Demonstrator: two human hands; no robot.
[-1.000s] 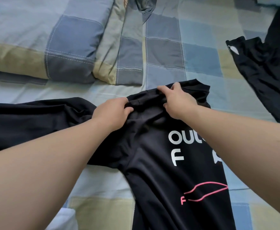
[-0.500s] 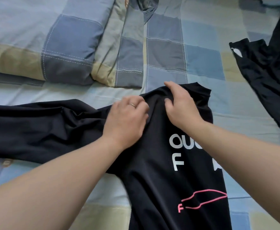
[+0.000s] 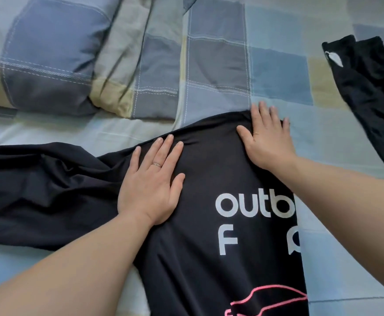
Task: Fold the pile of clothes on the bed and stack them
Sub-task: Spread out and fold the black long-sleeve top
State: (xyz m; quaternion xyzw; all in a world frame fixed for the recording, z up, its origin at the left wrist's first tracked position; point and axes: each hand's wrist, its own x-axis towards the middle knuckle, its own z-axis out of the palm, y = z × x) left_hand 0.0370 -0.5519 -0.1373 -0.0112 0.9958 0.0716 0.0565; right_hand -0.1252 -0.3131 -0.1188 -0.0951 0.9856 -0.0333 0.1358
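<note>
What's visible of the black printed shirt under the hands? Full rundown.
The black shirt looks like smooth, shiny fabric, lying flat on the checked bedsheet. White lettering and a pink outline print are cut off at its straight right edge, seemingly folded under. Its left portion spreads wrinkled. The left hand and right hand press flat near its top.

We find the shirt (image 3: 200,258) spread on the bed (image 3: 323,137) at centre, running from the near edge toward the far side, its sleeve stretching off to the left. Our left hand (image 3: 150,185) lies flat on it, left of the lettering (image 3: 252,205). Our right hand (image 3: 269,142) lies flat on its far right corner, fingers (image 3: 264,111) reaching onto the bed. A pillow (image 3: 49,53) sits far left. Another garment (image 3: 373,94) lies on the bed, well apart at the far right.
</note>
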